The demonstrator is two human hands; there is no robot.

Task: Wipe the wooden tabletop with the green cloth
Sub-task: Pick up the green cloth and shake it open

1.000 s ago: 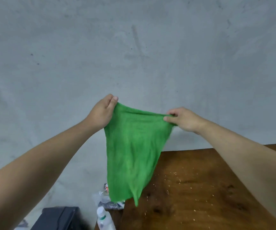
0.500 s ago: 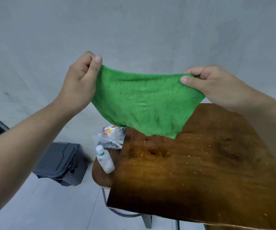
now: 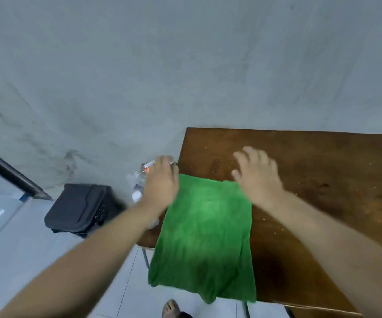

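The green cloth [image 3: 205, 228] lies spread flat on the left part of the wooden tabletop [image 3: 323, 180], and its near edge hangs over the table's front edge. My left hand [image 3: 162, 182] hovers palm down over the cloth's far left corner, blurred, with its fingers stretched out. Over the far right corner is my right hand [image 3: 257, 177], fingers spread apart. Neither hand grips the cloth. Small pale crumbs are scattered over the bare wood.
A white bottle [image 3: 137, 195] and a plastic packet [image 3: 147, 167] lie on a lower surface just left of the table, partly behind my left hand. A black bag [image 3: 82, 207] sits on the floor by the grey wall. A bare foot [image 3: 171, 309] shows below.
The cloth was held up stretched between both hands; now it lies spread on the table and both hands have let go. The view has tilted downward.
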